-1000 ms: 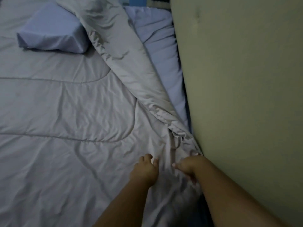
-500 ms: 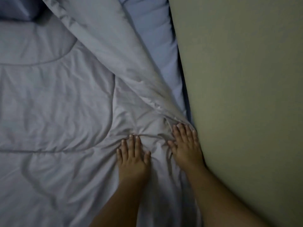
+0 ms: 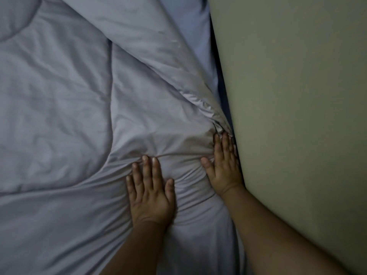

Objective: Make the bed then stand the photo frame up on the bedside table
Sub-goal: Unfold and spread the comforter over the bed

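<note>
Only the head view to go on, so here's what it gives you. Both your hands are now spread flat on the quilt [image 3: 83,120] instead of bunched up like they were a second ago. Your left hand [image 3: 152,192] is palm-down with fingers splayed, and your right hand [image 3: 223,165] is pressed open right against the wall [image 3: 297,116]. Neither one has hold of anything, they're just pushing the fabric forward. You can see the wrinkles piling up ahead of your fingertips, and the view has dropped closer too, so the pillow has gone out of frame. The folded-over flap [image 3: 158,56] of the quilt is still lying diagonally, with the blue sheet [image 3: 196,32] showing beside the wall. So I'd say the bed isn't made yet: that flap probably needs flipping back toward the wall side. The photo frame and the bedside table aren't in view, so that part looks untouched.
</note>
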